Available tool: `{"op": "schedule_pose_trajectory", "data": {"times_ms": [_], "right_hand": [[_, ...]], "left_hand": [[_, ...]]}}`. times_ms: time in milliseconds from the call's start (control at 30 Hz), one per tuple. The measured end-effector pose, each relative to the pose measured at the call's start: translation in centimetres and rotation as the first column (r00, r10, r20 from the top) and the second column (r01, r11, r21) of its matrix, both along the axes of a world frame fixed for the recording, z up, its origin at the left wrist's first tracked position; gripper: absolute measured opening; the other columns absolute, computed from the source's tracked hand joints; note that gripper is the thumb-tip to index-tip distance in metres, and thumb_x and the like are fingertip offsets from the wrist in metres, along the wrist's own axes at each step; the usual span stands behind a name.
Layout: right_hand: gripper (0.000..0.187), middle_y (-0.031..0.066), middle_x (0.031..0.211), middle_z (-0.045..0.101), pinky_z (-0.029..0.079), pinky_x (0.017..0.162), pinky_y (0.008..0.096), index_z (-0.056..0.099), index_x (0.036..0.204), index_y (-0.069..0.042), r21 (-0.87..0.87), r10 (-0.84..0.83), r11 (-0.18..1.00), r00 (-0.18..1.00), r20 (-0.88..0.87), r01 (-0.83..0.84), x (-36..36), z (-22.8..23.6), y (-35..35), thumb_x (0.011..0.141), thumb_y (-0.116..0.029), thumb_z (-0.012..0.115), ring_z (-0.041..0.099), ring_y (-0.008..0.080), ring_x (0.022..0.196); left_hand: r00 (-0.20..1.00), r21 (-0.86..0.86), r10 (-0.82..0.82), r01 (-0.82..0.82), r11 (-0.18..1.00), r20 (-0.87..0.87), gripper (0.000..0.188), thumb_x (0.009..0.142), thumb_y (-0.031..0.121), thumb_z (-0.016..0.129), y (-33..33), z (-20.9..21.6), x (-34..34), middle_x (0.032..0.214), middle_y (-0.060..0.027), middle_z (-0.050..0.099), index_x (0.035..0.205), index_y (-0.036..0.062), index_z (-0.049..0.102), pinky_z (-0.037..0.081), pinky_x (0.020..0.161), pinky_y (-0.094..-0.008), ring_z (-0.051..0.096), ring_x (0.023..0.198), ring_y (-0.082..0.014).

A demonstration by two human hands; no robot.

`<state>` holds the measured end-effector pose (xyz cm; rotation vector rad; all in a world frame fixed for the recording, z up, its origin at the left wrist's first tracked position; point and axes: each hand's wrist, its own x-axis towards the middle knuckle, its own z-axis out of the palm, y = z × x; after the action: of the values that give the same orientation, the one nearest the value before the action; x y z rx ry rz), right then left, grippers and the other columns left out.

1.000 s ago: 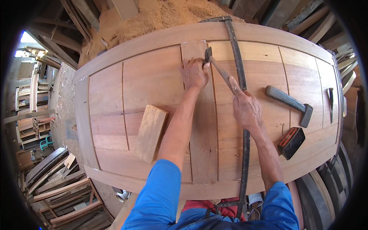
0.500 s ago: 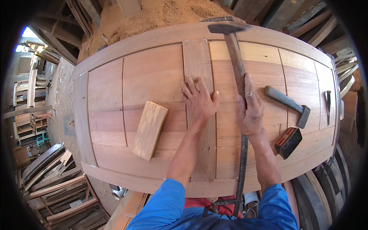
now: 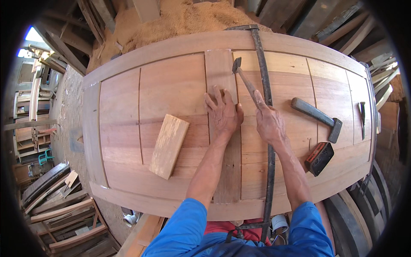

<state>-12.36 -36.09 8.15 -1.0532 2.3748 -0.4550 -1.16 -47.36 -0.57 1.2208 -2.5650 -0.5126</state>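
Note:
A pale wooden panel door [image 3: 171, 85] lies flat before me. My left hand [image 3: 224, 115] rests palm down on its middle rail, fingers spread and holding nothing. Gripped by the handle in my right hand [image 3: 270, 125] is a hammer [image 3: 247, 84], its dark head near the seam at the rail's right edge, up from my left fingertips. Whether the head touches the wood I cannot tell. Beneath my right hand a long dark bar clamp [image 3: 264, 75] crosses the door. A loose wooden block [image 3: 169, 146] lies left of my left hand.
Right of the clamp lie a second hammer [image 3: 316, 115], a small black box [image 3: 319, 160] with red on it and a thin dark metal tool [image 3: 362, 121]. Sawdust [image 3: 184, 19] is heaped beyond the door. Stacked timber [image 3: 70, 214] stands at lower left.
The hammer has come down and left, from raised over the far edge to the middle rail. My right hand has shifted slightly left; my left hand stays on the rail.

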Motion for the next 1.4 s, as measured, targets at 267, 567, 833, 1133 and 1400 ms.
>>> {"op": "schedule_pose_trajectory", "data": {"times_ms": [267,567,833,1133,1400], "right_hand": [[0.064,0.0312,0.104,0.067,0.054,0.079,0.0548,0.038,0.161,-0.019,-0.362,-0.052,0.932,0.989,-0.138,-0.002,1.6,-1.0,0.6,0.100,-0.012,0.056,0.067,0.0471,0.090],[0.064,0.0268,0.104,0.067,0.054,0.078,0.0528,0.040,0.160,-0.015,-0.409,-0.072,0.912,0.981,-0.179,-0.008,1.8,-1.7,1.8,0.099,-0.008,0.058,0.067,0.0450,0.091],[0.064,0.0253,0.097,0.067,0.053,0.075,0.0532,0.039,0.161,-0.025,-0.118,-0.024,0.993,0.987,-0.160,0.006,2.1,-2.0,2.1,0.100,-0.013,0.056,0.068,0.0451,0.082],[0.070,0.0282,0.096,0.068,0.051,0.073,0.0549,0.033,0.164,-0.025,-0.070,0.029,0.997,0.990,-0.137,-0.039,1.3,-2.8,1.6,0.100,-0.009,0.056,0.066,0.0468,0.077],[0.074,0.0212,0.084,0.064,0.053,0.070,0.0531,0.036,0.162,-0.019,-0.223,-0.004,0.974,0.985,-0.175,-0.035,2.2,-2.3,1.0,0.093,-0.008,0.061,0.066,0.0418,0.080]], "left_hand": [[1.000,-0.024,0.000,0.000,1.000,0.002,0.070,0.090,0.032,0.068,0.5,0.3,-0.2,0.159,-0.0348,0.029,0.146,-0.0064,0.047,0.025,0.111,-0.0749,0.025,0.139,-0.0665],[1.000,0.006,-0.004,0.004,1.000,-0.026,0.070,0.090,0.030,0.067,0.6,0.5,-0.5,0.160,-0.0355,0.027,0.146,-0.0069,0.047,0.023,0.112,-0.0763,0.023,0.140,-0.0679],[1.000,0.016,-0.011,0.011,1.000,0.009,0.071,0.090,0.030,0.067,0.7,0.6,-0.1,0.161,-0.0355,0.026,0.147,-0.0064,0.045,0.024,0.113,-0.0753,0.025,0.140,-0.0677],[0.999,0.032,0.009,-0.011,0.999,0.049,0.070,0.092,0.032,0.066,1.0,0.1,-0.6,0.160,-0.0316,0.029,0.148,-0.0043,0.045,0.023,0.116,-0.0715,0.025,0.141,-0.0652],[0.998,-0.013,0.007,-0.006,1.000,0.067,0.071,0.090,0.032,0.065,0.4,0.4,0.2,0.161,-0.0329,0.028,0.147,-0.0060,0.044,0.023,0.115,-0.0726,0.025,0.141,-0.0659]]}}
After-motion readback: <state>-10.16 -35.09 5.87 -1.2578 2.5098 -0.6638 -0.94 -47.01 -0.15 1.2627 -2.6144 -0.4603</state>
